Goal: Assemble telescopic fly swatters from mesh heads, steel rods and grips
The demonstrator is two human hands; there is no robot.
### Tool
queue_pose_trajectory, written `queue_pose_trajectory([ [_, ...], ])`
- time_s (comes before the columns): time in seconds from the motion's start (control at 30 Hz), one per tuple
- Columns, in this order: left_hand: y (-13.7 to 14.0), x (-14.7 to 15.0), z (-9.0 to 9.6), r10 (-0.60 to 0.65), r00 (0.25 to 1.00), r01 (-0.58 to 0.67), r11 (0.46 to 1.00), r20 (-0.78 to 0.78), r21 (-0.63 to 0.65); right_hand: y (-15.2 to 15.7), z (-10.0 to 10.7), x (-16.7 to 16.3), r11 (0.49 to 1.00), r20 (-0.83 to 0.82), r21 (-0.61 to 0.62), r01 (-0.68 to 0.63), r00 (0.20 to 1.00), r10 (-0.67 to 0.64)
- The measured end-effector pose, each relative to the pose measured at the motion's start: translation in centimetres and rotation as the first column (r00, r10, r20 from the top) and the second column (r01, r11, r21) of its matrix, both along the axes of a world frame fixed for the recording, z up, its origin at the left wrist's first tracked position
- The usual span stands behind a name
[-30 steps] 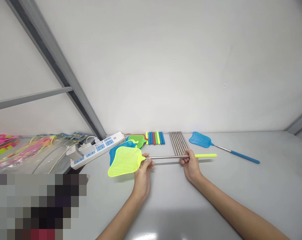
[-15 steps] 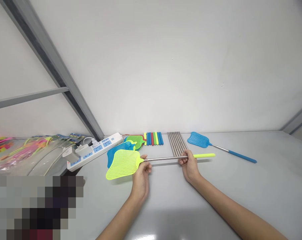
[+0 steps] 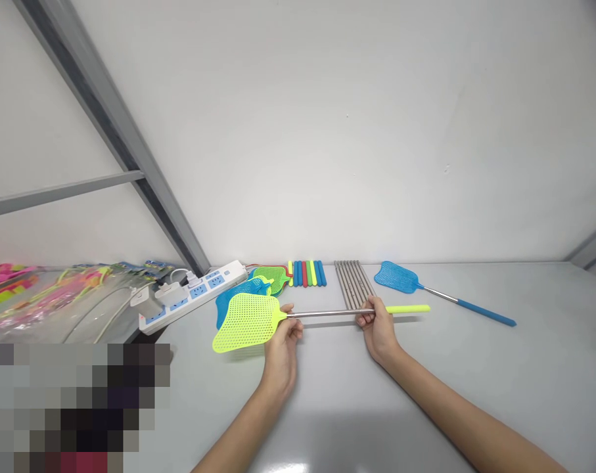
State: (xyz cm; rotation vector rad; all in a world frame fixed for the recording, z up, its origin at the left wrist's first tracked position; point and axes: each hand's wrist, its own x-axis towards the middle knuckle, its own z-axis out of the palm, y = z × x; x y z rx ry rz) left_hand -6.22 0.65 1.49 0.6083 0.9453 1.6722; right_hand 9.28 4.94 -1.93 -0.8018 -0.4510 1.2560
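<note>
A yellow fly swatter (image 3: 248, 322) is held level above the table, its perforated head to the left. My left hand (image 3: 282, 351) is closed around the neck, where the head meets the metal rod. My right hand (image 3: 378, 328) pinches the rod's other end, by the yellow handle grip (image 3: 409, 309). Just behind my right hand lies a row of metal rods (image 3: 354, 282). Several coloured handle grips (image 3: 307, 273) lie side by side farther back. Blue swatter heads (image 3: 238, 295) and a green swatter head (image 3: 273, 278) are piled behind the yellow one.
At the right lies a blue fly swatter (image 3: 399, 276) with rod and handle on the grey table (image 3: 475, 374). A white power strip (image 3: 194, 295) with plugs runs along the left. Plastic-bagged colourful items (image 3: 56, 299) are beyond it. A white wall stands behind.
Both hands hold the yellow swatter in nearly the same pose. The whole view has shifted slightly, with everything appearing a little farther right.
</note>
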Motion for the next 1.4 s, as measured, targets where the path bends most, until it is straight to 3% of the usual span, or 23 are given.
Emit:
queue_pose_trajectory([
  [0.57, 0.0, -0.2, 0.2, -0.058, 0.998, 0.057, 0.998, 0.030, 0.017, 0.0, 0.4, 0.0, 0.999, -0.010, -0.030, 0.017, 1.000, -0.017],
  [1.17, 0.2, 0.0, 0.4, -0.007, 0.998, 0.005, 0.999, 0.059, 0.033, -0.2, 0.8, 0.2, 1.000, -0.068, -0.012, -0.005, 0.998, 0.004],
  [1.3, 0.3, 0.0, 0.3, 0.019, 0.996, -0.022, 0.999, 0.086, 0.032, -0.7, 1.2, 0.1, 0.997, -0.055, -0.008, -0.071, 0.996, 0.071],
  [1.4, 0.3, 0.0, 0.2, -0.018, 0.999, 0.016, 0.999, 0.040, 0.041, -1.2, 1.4, 0.0, 0.978, -0.020, -0.023, -0.209, 0.978, 0.208],
])
